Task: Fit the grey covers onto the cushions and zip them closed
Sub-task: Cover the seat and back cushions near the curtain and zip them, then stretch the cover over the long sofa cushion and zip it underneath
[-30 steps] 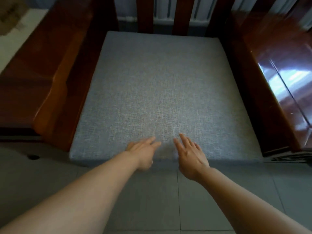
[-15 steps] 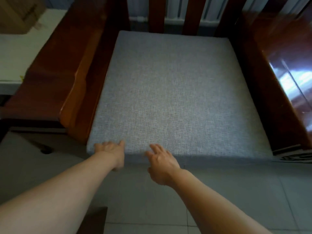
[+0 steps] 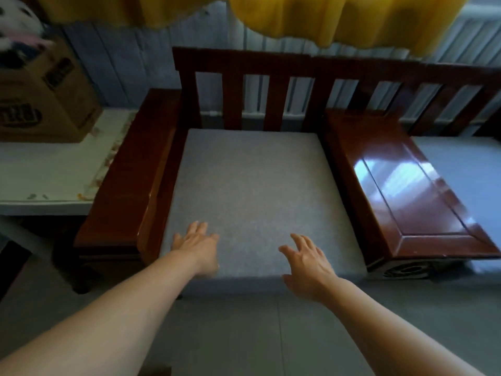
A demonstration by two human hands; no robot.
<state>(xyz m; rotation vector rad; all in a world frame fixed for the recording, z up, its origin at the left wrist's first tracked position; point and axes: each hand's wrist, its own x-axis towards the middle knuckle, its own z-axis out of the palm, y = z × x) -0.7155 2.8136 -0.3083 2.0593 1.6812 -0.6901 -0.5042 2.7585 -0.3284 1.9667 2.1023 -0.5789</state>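
Covered cushion seated in the wooden sofa frame, both of my hands spread over its front edge.

The wooden sofa [image 3: 284, 63] holds the grey cushion [image 3: 254, 191] flat in its left seat bay, between the armrest [image 3: 127, 191] and the glossy wooden panel [image 3: 406, 185], and I can see no zip from here. I judge it a thick foam slab: light for its bulk, springy rather than stiff, with a woven cover that should give dry, sure friction. I would take it by the front edge or the two front corners, where the thickness gives something to pinch. My left hand [image 3: 196, 240] lies with fingers straight on the cushion near the front left corner, holding nothing. My right hand [image 3: 309, 260] has its fingers splayed at the front edge, holding nothing; whether it touches the fabric I cannot tell.
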